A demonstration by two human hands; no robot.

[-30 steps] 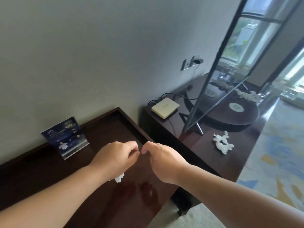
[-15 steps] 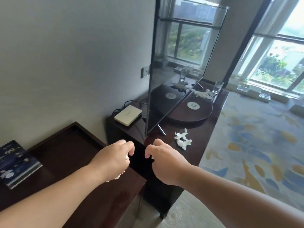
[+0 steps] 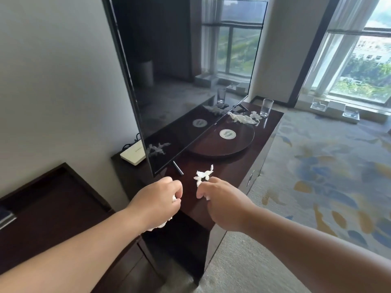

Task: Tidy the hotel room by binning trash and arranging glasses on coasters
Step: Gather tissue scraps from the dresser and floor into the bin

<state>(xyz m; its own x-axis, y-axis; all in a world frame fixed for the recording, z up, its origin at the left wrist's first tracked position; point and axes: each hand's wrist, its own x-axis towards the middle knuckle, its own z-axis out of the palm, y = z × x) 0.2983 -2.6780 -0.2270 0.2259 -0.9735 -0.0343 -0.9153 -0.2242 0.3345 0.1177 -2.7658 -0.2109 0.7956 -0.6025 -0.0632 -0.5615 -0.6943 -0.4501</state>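
The left hand (image 3: pixel 156 203) is curled tight around a wad of tissue (image 3: pixel 161 224), white showing between and below its fingers. Just right of it, the right hand (image 3: pixel 224 205) has thumb and forefinger pinched on the near end of a crumpled tissue (image 3: pixel 203 176). This piece lies on the console (image 3: pixel 228 172), its long axis running away from the fingertips to a pointed tip at the far right. The console's near edge sits under both hands, and its long side edge runs off right of the right fingers, with open carpet (image 3: pixel 317 176) past it. Just beyond the left fingers stand the television foot (image 3: pixel 178 168) and the television (image 3: pixel 179 81). Farther off lie a round tray (image 3: pixel 211 149) with a coaster (image 3: pixel 227 134), then loose tissues (image 3: pixel 242 119) and an upright glass (image 3: pixel 266 107).
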